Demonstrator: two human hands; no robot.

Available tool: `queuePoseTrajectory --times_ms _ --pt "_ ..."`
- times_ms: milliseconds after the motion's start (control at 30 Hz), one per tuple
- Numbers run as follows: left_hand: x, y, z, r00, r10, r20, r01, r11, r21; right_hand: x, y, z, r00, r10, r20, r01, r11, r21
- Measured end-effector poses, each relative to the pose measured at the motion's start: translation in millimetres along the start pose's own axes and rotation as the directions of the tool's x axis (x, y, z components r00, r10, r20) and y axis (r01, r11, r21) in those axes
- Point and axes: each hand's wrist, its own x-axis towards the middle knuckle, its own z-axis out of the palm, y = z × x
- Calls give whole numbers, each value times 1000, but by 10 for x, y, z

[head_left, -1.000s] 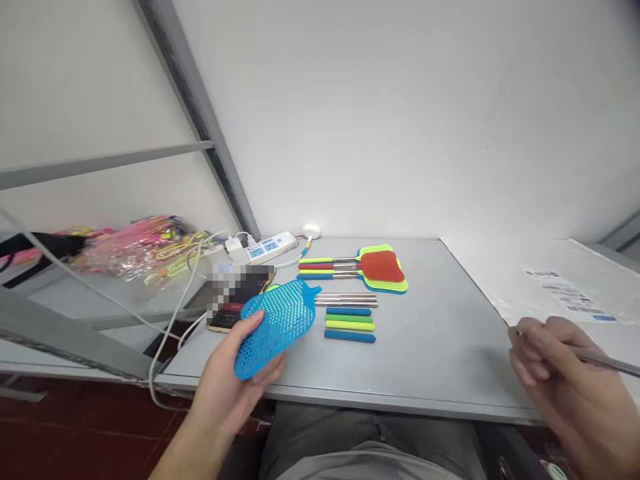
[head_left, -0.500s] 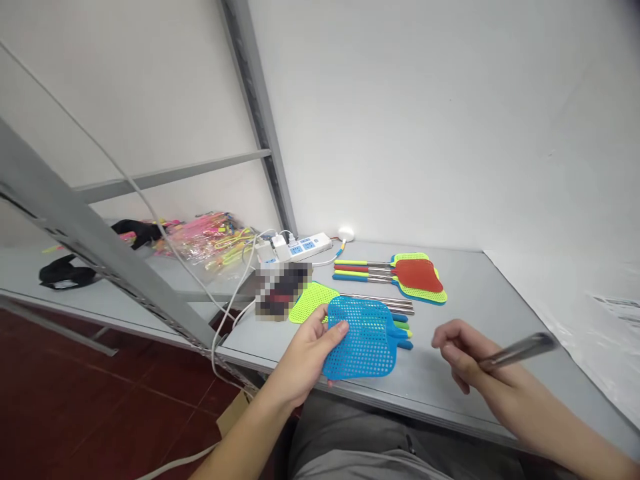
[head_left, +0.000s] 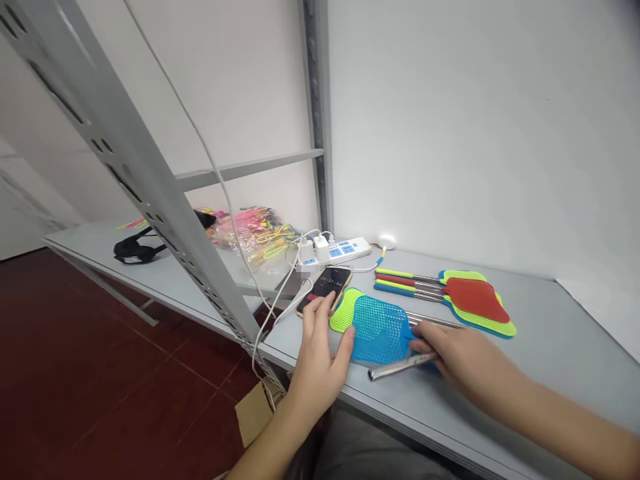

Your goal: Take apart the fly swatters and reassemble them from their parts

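My left hand (head_left: 320, 350) is open, its fingers stretched over the lower end of a phone (head_left: 330, 280) with a timer on its screen. Its thumb lies by the edge of a blue fly swatter head (head_left: 380, 330). That perforated head rests on a yellow-green one (head_left: 345, 313), partly covering it. My right hand (head_left: 445, 343) is closed around a shiny metal tube (head_left: 400, 367), which points left across the front of the blue head. The fingertips of this hand are at the blue head's neck; whether they pinch it too is hidden.
Several fly swatters with coloured grips (head_left: 395, 289) lie stacked behind, a red head (head_left: 475, 298) on top. A white power strip (head_left: 350, 249) with cables stands near a grey rack post (head_left: 150, 200). Bagged colourful items (head_left: 255, 230) lie farther left. White sheeting (head_left: 595, 307) covers the right side.
The blue swatter head has gone down onto the pile, and my left hand has let go and reached to the phone. My right hand has moved left with the tube. The view has shifted left.
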Motion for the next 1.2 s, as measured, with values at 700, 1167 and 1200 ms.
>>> queuePoseTrajectory --times_ms 700,1167,1200 --pt "20 -235 -53 962 256 -98 -228 946 228 399 -11 160 997 -45 64 61 955 -290" --pt "-138 724 291 727 159 668 -424 869 255 -422 121 -728 992 96 84 -114 962 246" --pt "-151 745 316 731 154 665 -409 879 245 -525 178 -815 983 151 104 -179 919 353"
